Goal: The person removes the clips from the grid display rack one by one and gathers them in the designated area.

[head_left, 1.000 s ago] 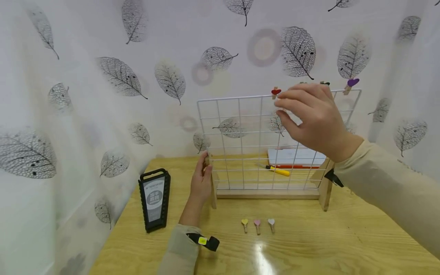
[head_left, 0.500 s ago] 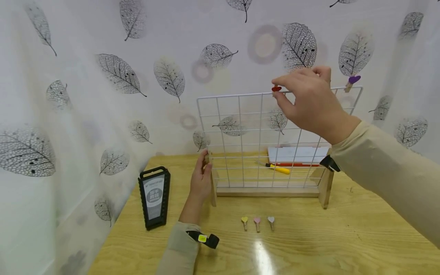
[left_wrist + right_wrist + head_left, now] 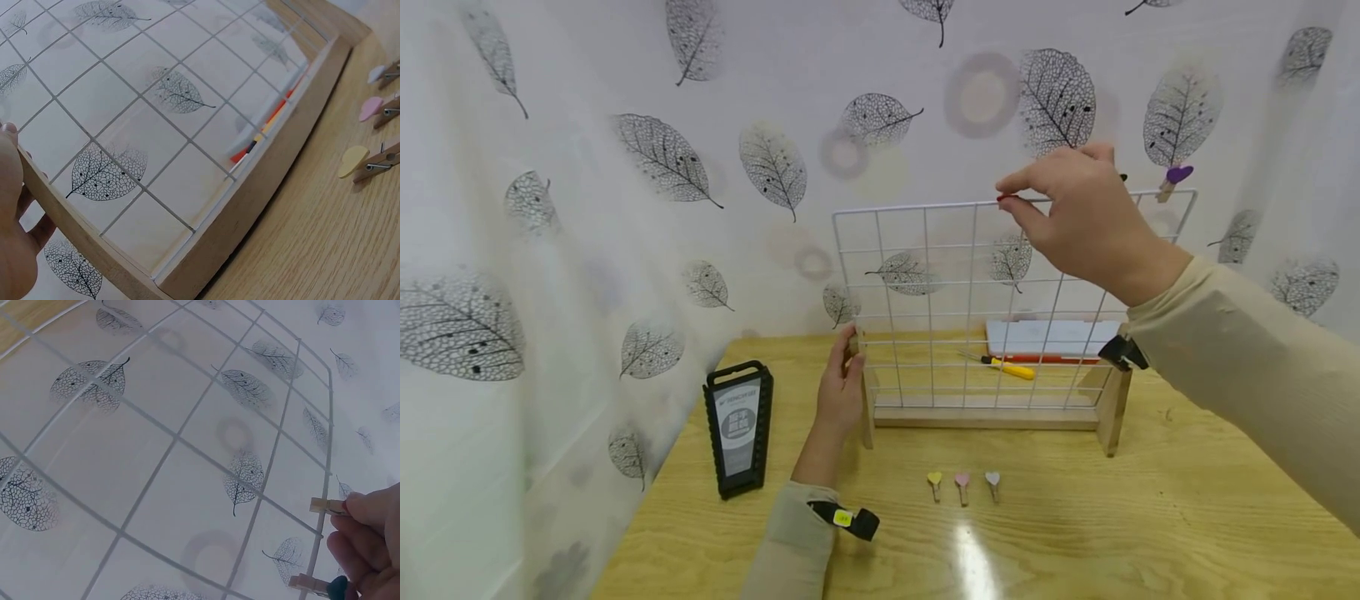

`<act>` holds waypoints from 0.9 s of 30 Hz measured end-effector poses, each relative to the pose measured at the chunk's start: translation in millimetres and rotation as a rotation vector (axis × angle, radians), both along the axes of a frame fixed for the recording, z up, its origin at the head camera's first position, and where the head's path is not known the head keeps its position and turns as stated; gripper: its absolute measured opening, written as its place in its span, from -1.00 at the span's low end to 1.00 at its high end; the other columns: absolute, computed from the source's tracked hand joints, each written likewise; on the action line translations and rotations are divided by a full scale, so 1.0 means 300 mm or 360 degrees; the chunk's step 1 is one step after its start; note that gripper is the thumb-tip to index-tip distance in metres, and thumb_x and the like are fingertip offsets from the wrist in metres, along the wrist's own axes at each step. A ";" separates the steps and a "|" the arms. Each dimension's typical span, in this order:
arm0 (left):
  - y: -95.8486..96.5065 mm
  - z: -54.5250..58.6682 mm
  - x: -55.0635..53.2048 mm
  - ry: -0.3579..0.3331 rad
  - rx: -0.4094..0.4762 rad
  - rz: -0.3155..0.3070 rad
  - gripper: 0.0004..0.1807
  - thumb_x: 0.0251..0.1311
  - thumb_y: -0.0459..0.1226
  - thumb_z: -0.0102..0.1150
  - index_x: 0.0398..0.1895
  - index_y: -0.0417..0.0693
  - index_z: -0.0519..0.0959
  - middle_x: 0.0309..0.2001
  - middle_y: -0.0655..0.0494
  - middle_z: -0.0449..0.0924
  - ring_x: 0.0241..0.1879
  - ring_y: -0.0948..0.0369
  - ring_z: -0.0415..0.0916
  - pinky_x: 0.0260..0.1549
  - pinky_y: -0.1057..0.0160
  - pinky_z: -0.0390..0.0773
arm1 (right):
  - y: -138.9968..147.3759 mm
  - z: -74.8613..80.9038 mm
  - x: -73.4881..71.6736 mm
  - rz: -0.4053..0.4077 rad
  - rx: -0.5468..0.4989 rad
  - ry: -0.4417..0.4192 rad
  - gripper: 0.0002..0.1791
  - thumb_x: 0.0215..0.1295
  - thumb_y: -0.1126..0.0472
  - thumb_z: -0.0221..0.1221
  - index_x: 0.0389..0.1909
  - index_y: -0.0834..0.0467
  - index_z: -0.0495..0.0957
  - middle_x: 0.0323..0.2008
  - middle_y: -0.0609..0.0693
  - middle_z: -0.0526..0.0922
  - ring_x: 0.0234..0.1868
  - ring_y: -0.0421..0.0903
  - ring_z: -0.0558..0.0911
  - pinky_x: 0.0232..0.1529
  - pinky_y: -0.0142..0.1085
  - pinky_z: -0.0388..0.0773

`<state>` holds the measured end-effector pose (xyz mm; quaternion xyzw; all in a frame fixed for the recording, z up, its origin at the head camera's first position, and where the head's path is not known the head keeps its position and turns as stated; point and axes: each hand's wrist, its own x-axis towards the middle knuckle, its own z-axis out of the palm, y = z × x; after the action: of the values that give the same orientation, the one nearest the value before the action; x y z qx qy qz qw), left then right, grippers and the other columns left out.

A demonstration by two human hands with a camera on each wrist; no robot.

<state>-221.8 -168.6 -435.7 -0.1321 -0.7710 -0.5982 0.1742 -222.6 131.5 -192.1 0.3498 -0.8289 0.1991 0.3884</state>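
My right hand pinches a small wooden clothespin with a red heart between thumb and fingertips. This clothespin sits across the top wire of a white wire grid. Close beside it on the same wire, a clothespin with a dark green heart shows in the right wrist view; the hand mostly hides that stretch in the head view. A purple-heart clothespin is clipped near the grid's right corner. At the left, my left hand grips the upright of the grid's wooden stand, thumb in front and fingers behind.
Yellow, pink and white heart clothespins lie before the stand. Behind the grid are a yellow-handled screwdriver and a white flat case. A black rack lies left. A leaf-print curtain backs the table.
My right hand has gone from hovering with loose fingers beside the red-heart clothespin to pinching it, and the heart has tipped flatter. The left hand stays on the stand.
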 end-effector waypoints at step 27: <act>-0.006 -0.019 -0.016 0.0019 0.0012 0.0024 -0.47 0.59 -0.21 -0.15 0.56 0.02 0.16 0.29 -0.19 0.41 0.24 -0.09 0.39 0.16 -0.14 0.41 | -0.029 -0.220 0.178 0.0551 -0.0124 0.0111 -0.50 0.50 -0.11 0.11 -0.18 0.25 0.76 -0.28 0.00 0.79 -0.22 -0.05 0.69 0.07 -0.35 0.41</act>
<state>-226.7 -170.3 -441.3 -0.1293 -0.7686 -0.5990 0.1839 -169.2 122.8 -258.1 0.4786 -0.7341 0.2826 0.3901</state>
